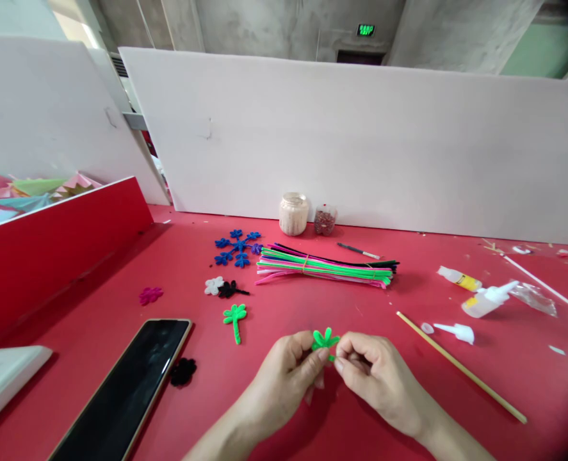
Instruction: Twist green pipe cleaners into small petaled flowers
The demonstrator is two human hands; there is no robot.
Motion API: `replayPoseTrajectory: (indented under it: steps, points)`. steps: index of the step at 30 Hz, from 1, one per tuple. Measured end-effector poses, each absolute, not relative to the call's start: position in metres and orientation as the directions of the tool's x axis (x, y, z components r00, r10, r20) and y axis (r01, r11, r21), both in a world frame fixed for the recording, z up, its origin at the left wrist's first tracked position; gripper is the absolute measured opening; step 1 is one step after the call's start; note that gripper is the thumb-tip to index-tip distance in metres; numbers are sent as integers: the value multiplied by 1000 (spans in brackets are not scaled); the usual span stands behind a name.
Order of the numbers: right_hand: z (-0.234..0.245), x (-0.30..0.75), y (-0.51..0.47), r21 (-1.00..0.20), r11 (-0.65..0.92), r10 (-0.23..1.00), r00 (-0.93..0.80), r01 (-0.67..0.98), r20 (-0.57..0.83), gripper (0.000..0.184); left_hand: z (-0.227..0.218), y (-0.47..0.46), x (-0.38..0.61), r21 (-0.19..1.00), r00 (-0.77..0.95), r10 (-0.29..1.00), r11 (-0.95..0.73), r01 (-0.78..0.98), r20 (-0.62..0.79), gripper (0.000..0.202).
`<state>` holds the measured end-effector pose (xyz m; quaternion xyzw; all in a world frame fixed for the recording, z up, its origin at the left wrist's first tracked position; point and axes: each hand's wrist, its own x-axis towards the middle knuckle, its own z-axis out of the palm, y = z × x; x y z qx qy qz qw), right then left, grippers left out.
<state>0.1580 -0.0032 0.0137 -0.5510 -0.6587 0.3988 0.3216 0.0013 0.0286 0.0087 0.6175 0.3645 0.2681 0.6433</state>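
Both my hands meet low in the middle of the red table (pixel 96 307), pinching a small green pipe-cleaner flower (pixel 324 338). My left hand (pixel 287 374) grips its left side with thumb and fingers closed. My right hand (pixel 373 374) pinches the right side and the stem. The flower's looped petals stick up between my fingertips. A finished green flower with a stem (pixel 235 318) lies just to the left. A bundle of coloured pipe cleaners (pixel 324 266) lies beyond my hands.
A phone (pixel 130 384) lies face up at lower left beside a black flower (pixel 183 371). Blue (pixel 238 247), white (pixel 213 285), black and pink (pixel 150 295) flowers lie nearby. Two jars (pixel 294 213) stand by the white board. Glue bottles (pixel 486 299) and a wooden stick (pixel 459 366) lie right.
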Motion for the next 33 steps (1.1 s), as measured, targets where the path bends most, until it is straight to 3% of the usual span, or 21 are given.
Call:
replayPoseTrajectory:
  steps: [11, 20, 33]
  points:
    - [3, 149, -8, -977, 25, 998, -57, 212, 13, 22, 12, 27, 3, 987, 575, 811, 155, -31, -110, 23]
    - [-1, 144, -9, -986, -42, 999, 21, 161, -39, 22, 14, 26, 7, 978, 532, 841, 182, -102, -101, 19]
    - [-2, 141, -11, -995, -93, 996, -10, 20, -93, 19, 8, 21, 14, 973, 498, 864, 170, -158, -71, 19]
